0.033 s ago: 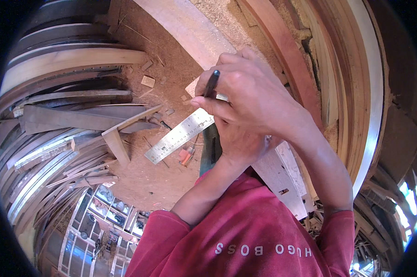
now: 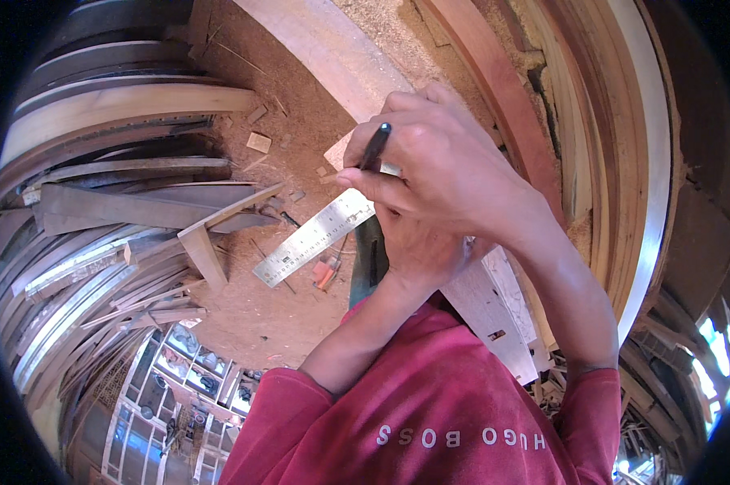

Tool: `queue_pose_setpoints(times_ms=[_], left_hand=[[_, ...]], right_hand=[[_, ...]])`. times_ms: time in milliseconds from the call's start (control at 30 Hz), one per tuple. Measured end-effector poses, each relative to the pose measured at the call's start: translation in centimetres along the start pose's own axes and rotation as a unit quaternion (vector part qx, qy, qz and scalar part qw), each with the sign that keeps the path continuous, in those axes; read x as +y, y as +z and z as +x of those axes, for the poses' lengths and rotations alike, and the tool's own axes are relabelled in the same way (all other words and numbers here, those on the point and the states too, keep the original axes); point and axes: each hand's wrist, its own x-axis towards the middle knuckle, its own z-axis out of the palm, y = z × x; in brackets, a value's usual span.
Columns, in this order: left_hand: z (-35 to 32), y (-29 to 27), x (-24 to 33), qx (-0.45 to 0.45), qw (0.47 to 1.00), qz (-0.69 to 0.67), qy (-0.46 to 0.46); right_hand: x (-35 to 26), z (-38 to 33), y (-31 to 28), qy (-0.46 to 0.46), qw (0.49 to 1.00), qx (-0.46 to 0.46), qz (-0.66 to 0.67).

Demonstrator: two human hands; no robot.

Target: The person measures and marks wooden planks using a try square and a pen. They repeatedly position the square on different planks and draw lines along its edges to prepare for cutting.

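My right hand [image 2: 446,149] is closed round a black pen [image 2: 375,146], whose rounded end points up and away. Beneath it, partly covered, my left hand [image 2: 425,246] grips a steel ruler [image 2: 312,238] across a long wooden board [image 2: 332,52]. The ruler's marked blade sticks out to the left past the board. The pen's tip and most of my left fingers are hidden by my right hand. The board continues below my hands toward my body, where a small dark slot shows in it.
Long planks [image 2: 514,105] lie side by side at the right. Stacked timber [image 2: 122,105] fills the left, with an angled wooden piece [image 2: 203,255] jutting out. Sawdust and offcuts [image 2: 259,142] cover the ground, where an orange-handled tool [image 2: 327,273] lies. A white-framed rack [image 2: 150,380] stands lower left.
My right hand and the pen have shifted very slightly to the right. The ruler, the board and my left hand look unmoved.
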Motion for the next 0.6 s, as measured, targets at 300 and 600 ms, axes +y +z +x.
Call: queue_pose_setpoints(times_ms=[300, 600], left_hand=[[0.6, 0.0, 0.0, 0.094, 0.992, 0.052, 0.064], [0.8, 0.0, 0.1, 0.085, 0.993, 0.069, 0.054]], right_hand=[[1.1, 0.4, -3.3, -0.002, 0.995, 0.065, -0.074], [1.8, 0.5, -1.7, 0.034, 0.999, -0.008, -0.020]])
